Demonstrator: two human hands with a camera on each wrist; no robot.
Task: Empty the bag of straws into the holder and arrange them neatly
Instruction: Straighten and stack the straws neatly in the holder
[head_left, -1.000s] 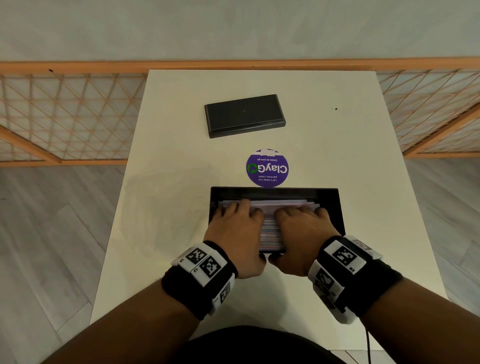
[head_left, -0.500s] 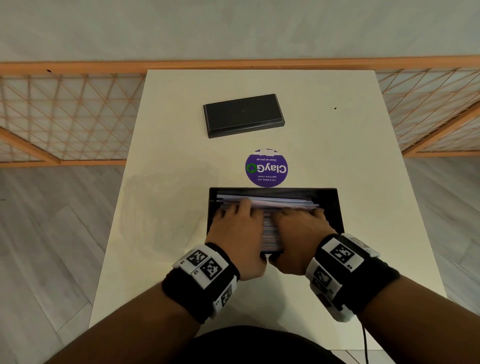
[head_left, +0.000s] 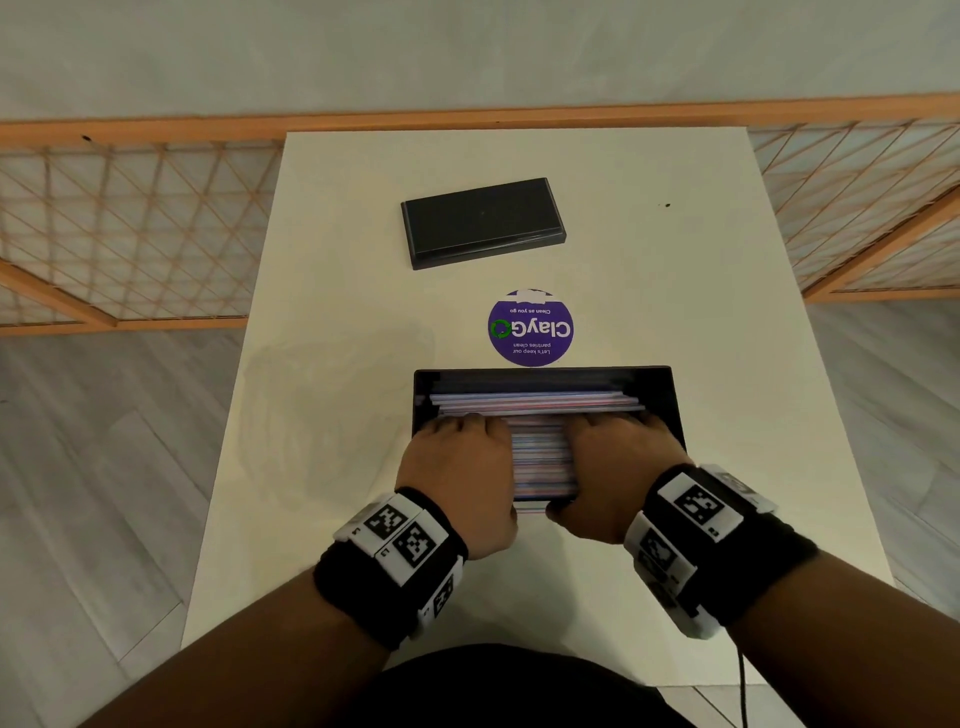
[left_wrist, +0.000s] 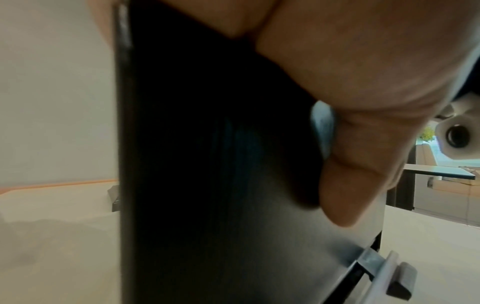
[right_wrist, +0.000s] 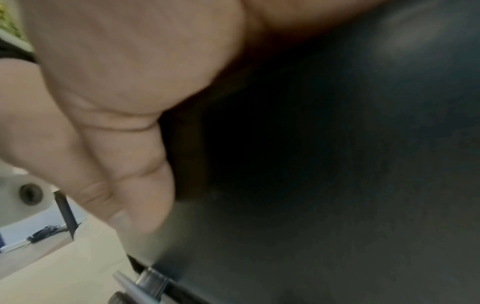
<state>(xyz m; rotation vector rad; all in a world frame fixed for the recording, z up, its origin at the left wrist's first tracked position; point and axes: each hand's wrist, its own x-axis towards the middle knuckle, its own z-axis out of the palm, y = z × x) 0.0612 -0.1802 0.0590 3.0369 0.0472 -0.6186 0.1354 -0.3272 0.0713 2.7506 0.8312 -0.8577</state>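
Observation:
A black open holder (head_left: 670, 387) sits on the white table in front of me, filled with pale striped straws (head_left: 535, 402) lying left to right. Both hands are in it. My left hand (head_left: 480, 467) curls its fingers down over the left part of the stack, and my right hand (head_left: 605, 467) does the same on the right. In the wrist views each thumb (left_wrist: 350, 164) (right_wrist: 124, 164) presses on the outside of the holder's dark near wall (left_wrist: 207, 185) (right_wrist: 311, 185). The fingertips are buried among the straws. No bag is in view.
A black lid (head_left: 483, 221) lies flat toward the table's far end. A round purple sticker (head_left: 530, 328) is stuck just beyond the holder. An orange lattice fence (head_left: 130, 228) runs behind and beside the table (head_left: 337, 415).
Both hands' fingers have drawn back toward me over the stack, so more straws show along the holder's far side. The holder and lid have stayed put.

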